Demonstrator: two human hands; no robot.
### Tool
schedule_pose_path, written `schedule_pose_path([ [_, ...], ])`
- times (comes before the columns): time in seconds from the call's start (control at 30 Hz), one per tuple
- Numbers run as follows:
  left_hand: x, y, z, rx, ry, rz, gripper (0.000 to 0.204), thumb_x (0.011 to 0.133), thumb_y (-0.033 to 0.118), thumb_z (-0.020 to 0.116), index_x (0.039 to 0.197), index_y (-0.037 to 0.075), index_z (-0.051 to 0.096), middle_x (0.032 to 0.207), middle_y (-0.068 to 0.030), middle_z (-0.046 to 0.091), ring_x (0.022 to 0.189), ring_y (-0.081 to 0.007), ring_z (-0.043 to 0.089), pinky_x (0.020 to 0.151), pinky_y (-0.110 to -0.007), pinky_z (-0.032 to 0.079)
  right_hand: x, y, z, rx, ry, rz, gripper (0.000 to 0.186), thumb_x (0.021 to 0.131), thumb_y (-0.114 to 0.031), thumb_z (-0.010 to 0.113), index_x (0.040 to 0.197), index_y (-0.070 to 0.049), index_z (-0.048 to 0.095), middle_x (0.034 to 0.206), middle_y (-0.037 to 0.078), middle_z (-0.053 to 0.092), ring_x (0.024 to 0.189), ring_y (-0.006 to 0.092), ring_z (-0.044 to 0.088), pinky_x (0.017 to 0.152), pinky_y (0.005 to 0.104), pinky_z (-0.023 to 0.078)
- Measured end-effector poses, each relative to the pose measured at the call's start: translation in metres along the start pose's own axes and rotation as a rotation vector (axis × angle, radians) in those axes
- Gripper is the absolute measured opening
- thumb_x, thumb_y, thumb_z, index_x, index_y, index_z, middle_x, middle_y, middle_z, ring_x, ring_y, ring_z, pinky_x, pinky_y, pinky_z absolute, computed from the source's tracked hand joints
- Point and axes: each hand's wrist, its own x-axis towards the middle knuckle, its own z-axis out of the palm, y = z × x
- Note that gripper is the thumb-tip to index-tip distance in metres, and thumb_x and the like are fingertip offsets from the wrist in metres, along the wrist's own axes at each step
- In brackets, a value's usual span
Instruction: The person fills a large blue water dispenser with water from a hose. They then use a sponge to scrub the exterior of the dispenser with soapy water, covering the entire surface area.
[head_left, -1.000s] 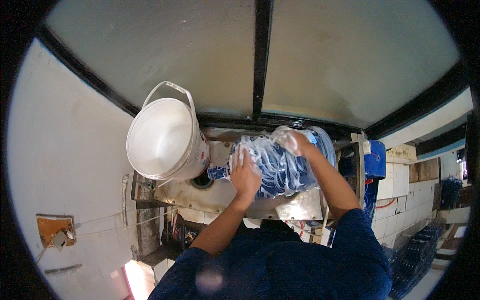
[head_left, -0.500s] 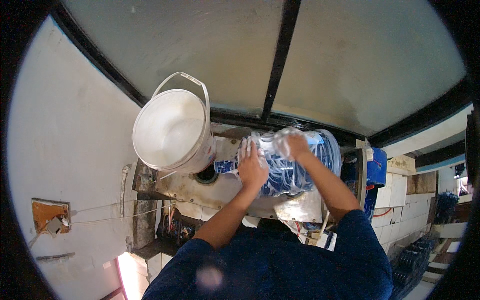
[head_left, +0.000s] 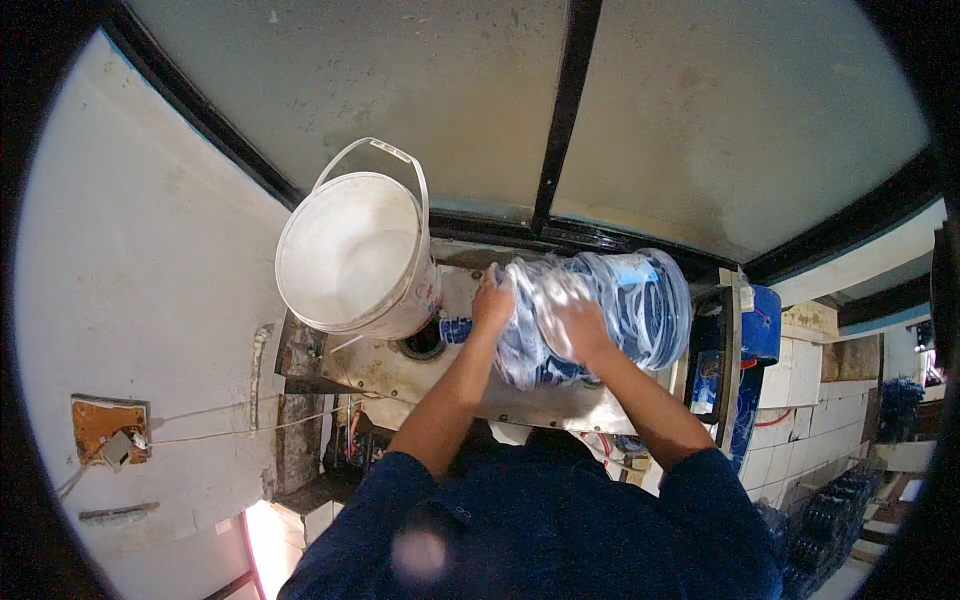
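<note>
A large clear-blue water jug (head_left: 655,320), streaked with white suds, lies on its side with its dark blue neck toward the left. My left hand (head_left: 492,305) is curled around the jug's shoulder, near the neck. Over the middle of the body presses my right hand (head_left: 578,328), its fingers closed and coated in thick foam. Whether it holds a cloth or sponge is hidden by the foam. Beneath the jug is a metal counter (head_left: 450,388) with a round drain hole (head_left: 424,342) beside the neck.
A white bucket (head_left: 345,255) with its handle raised stands left of the jug. Dark-framed frosted panels (head_left: 420,110) rise behind the counter. A blue container (head_left: 758,325) is at the right, and a cord (head_left: 240,430) runs along the left wall.
My right hand has moved left and nearer to me along the jug. My left hand has gone from lying flat to curling at the shoulder. The jug has rolled slightly.
</note>
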Motion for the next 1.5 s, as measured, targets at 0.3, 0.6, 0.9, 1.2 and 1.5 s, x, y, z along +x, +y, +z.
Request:
schedule_pose_path([
  [0.3,-0.098,-0.003,-0.032,0.538,-0.383,0.511,0.127,0.078,0.063,0.077,0.154,-0.014,0.010,0.143,-0.0371,0.048,0.122,-0.0457,0.059,0.103,-0.047,0.049,-0.034,0.095,-0.029,-0.189,0.312,0.489,0.051,0.102,-0.031,0.047,0.141,0.001,0.056,0.149,0.025,0.051,0.145,0.0387,0.041,0.122,0.0547,0.024],
  [0.6,-0.045,-0.017,-0.040,0.458,-0.917,0.185,0.064,0.067,0.040,0.085,0.105,-0.008,0.065,0.093,-0.0221,0.074,0.082,-0.0354,0.072,0.078,-0.045,0.057,-0.027,0.279,-0.066,0.157,0.093,1.072,0.071,0.094,-0.060,0.050,0.115,0.005,0.070,0.125,0.032,0.065,0.118,0.0471,0.063,0.100,0.0514,0.050],
  [0.9,-0.023,-0.015,-0.073,0.875,-0.460,0.241,0.073,0.068,0.032,0.079,0.134,0.004,0.061,0.114,-0.0276,0.070,0.111,-0.0421,0.067,0.095,-0.045,0.054,-0.083,0.163,-0.056,0.205,0.470,0.961,0.068,0.078,-0.063,0.079,0.096,0.001,0.066,0.093,0.025,0.072,0.091,0.0426,0.070,0.080,0.0464,0.055],
  [1.2,0.076,-0.029,-0.047,0.082,-0.155,0.481,0.070,0.089,0.031,0.064,0.148,-0.002,0.047,0.141,-0.0298,0.056,0.131,-0.0429,0.054,0.111,-0.044,0.043,-0.190,0.102,0.121,0.409,0.890,0.800,0.074,0.092,-0.031,0.074,0.143,0.011,0.040,0.128,0.031,0.056,0.118,0.0423,0.060,0.099,0.0482,0.048],
  [1.5,-0.007,0.078,-0.023,0.499,0.152,0.352,0.062,0.099,0.039,0.057,0.145,0.000,0.049,0.149,-0.0214,0.051,0.133,-0.0407,0.052,0.110,-0.047,0.044,-0.109,0.084,-0.018,0.053,0.683,0.508,0.058,0.100,-0.020,0.057,0.150,0.004,0.041,0.149,0.031,0.046,0.139,0.0485,0.043,0.117,0.0540,0.033],
])
